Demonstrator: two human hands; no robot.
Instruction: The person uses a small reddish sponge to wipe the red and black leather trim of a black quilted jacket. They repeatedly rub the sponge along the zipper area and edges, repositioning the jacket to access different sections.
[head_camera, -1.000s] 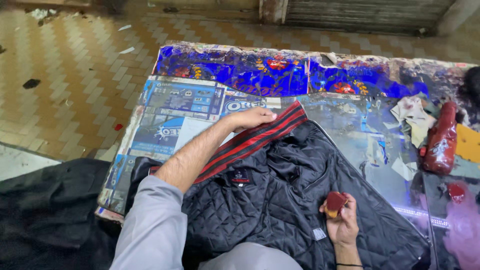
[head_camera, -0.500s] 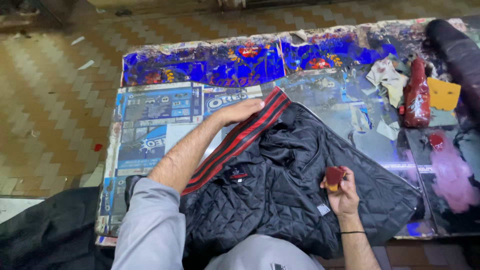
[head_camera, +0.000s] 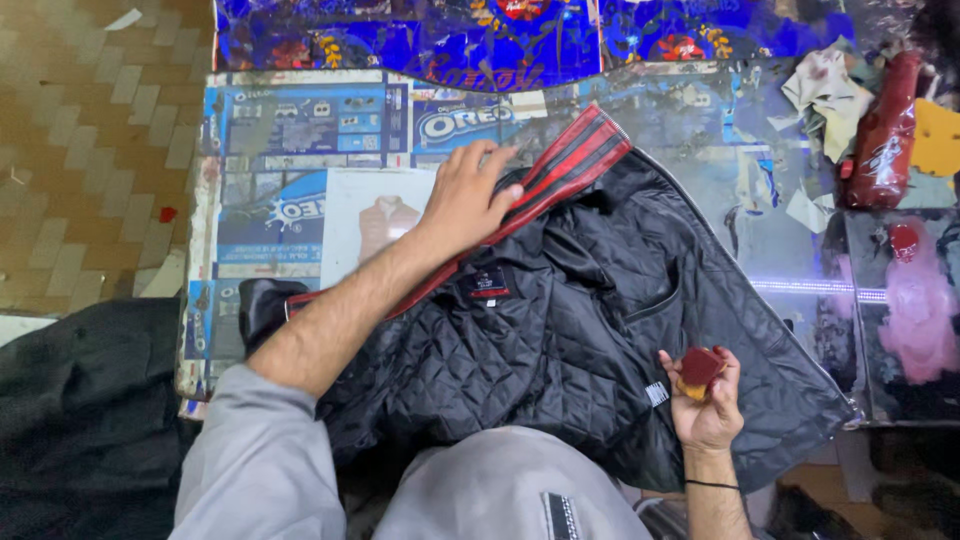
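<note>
A black quilted jacket (head_camera: 560, 330) lies spread open, lining up, on a low table covered with printed sheets (head_camera: 300, 140). Its collar is a red and black striped rib band (head_camera: 570, 165). My left hand (head_camera: 465, 195) lies flat on the collar, fingers slightly apart, pressing it down. My right hand (head_camera: 705, 400) rests near the jacket's lower edge and grips a small dark red block-shaped sponge (head_camera: 698, 368) with a tan underside. A small label (head_camera: 487, 283) sits under the collar.
A dark red plastic bottle (head_camera: 885, 135) lies at the table's right, beside crumpled cloth scraps (head_camera: 825, 90) and a yellow piece (head_camera: 938, 135). Pink stains (head_camera: 915, 310) mark the right surface. Black cloth (head_camera: 80, 420) is heaped at lower left over patterned tile floor (head_camera: 90, 120).
The view has shifted closer and to the right over the table. My left hand has slid back along the striped collar toward me. The right hand keeps holding the sponge.
</note>
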